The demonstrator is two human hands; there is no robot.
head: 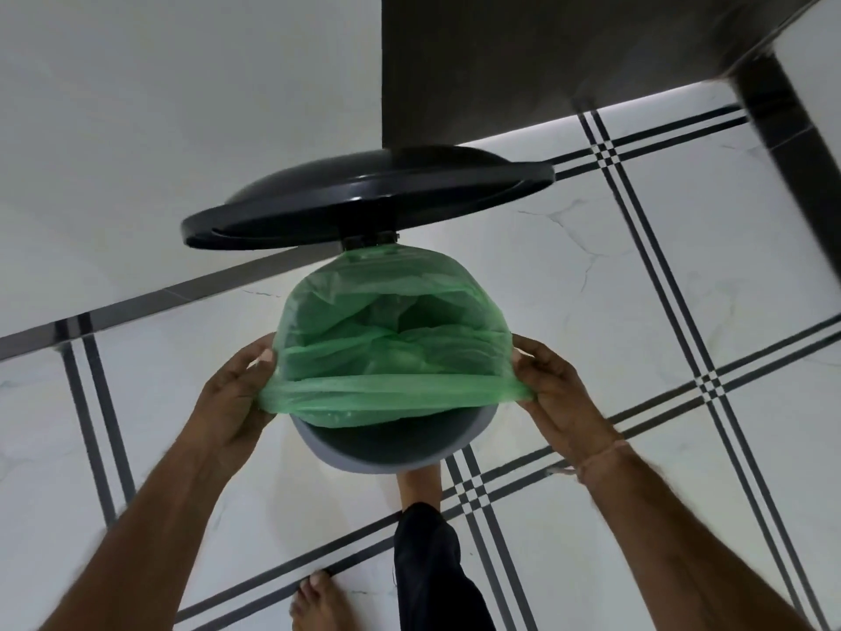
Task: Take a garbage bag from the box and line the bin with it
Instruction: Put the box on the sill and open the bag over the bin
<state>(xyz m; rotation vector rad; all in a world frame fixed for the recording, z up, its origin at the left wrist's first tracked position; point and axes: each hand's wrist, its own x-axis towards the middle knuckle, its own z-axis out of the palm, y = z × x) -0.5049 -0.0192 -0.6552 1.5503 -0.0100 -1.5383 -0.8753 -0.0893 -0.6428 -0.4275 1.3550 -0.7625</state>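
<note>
1. Hands first: the left hand (232, 403) sits at the bin's left side and the right hand (559, 398) at its right side. Each has its fingers curled round a bunched corner of the green garbage bag (391, 339).
2. The bin (387, 457) is round and grey and stands on the floor (637, 289), which is white tile crossed by dark stripes.
3. The bag hangs inside the bin. Its mouth is folded over the bin's far rim and both side rims.
4. The bag's near edge is stretched into a taut band between the two hands. It lies just above the bin's near rim, and that rim is bare grey.
5. A black lid (364, 198) stands raised at the bin's far side, hinged just above the bag's far edge.
6. A bare foot (416, 487) below a dark trouser leg (432, 562) reaches to the bin's near base; what it presses on is hidden.
7. A second bare foot (318, 603) rests on the floor, nearer the camera and left of the bin.
8. A thread band (596, 462) circles the right wrist.
9. A dark piece of furniture (546, 61) on a dark leg (792, 120) stands beyond the bin to the right, and a pale wall (136, 107) beyond it to the left
</note>
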